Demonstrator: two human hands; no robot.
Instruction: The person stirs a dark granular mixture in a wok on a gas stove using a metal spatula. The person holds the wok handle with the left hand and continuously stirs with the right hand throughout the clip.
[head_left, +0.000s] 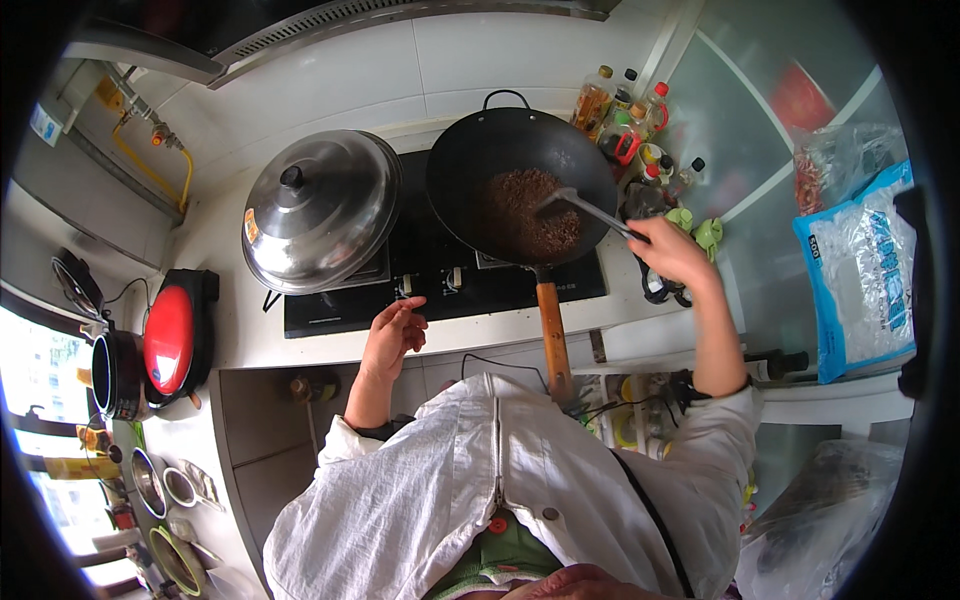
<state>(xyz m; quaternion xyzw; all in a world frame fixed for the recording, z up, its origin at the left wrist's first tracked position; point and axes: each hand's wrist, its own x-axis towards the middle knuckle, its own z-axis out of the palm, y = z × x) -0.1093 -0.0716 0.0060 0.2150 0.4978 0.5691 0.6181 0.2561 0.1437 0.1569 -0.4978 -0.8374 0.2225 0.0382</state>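
Note:
A black wok (469, 157) with a wooden handle (553, 337) sits on the right burner of the black gas cooktop (352, 316). Brown, crumbly food (525, 195) lies in its bottom and up its right side. My right hand (670, 249) grips the dark handle of a metal spatula (574, 199), whose blade is down in the food. At the cooktop's front edge hovers my left hand (396, 330), its fingers loosely bent and holding nothing, just below the two control knobs (406, 285). Over the left burner stands a pan under a domed steel lid (322, 210).
Several sauce and oil bottles (619, 112) crowd the counter right of the wok. A red electric griddle (169, 339) and a dark pot (116, 375) stand at left. Bowls (148, 482) line the left counter. A blue-and-white bag (855, 274) is at far right.

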